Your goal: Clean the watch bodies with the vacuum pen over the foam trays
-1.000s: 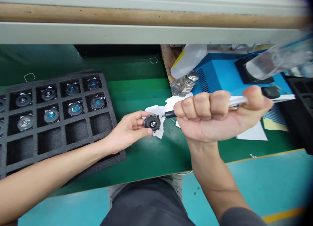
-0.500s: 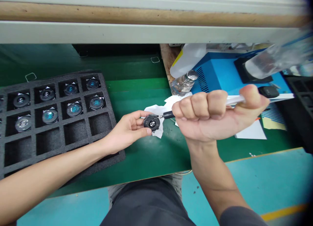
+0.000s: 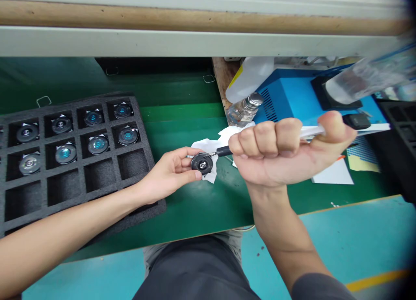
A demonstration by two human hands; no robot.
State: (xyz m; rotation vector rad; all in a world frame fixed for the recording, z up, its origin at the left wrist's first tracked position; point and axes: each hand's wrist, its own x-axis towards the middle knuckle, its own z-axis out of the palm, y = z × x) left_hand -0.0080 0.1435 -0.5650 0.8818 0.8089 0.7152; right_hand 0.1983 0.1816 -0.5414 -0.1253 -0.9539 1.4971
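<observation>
Work is seemingly under way, not finished, on a black disc (image 3: 202,163) at the frame's center, the left hand (image 3: 165,174) pinching its rim, the right hand (image 3: 276,153) wrapping a dark-ended tool (image 3: 223,151) pointing at its upper-right edge. Similar discs (image 3: 66,153) are already occupying the foam tray (image 3: 143,137) at left. The handheld disc is showing dark rings around a silvery hub.

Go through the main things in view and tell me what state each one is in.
Round black part: held at its edge by the left hand
Tool: gripped in the right hand, tip at the part's edge
White paper: crumpled
Glass bottle: capped
Foam tray: holding discs in two rows
</observation>
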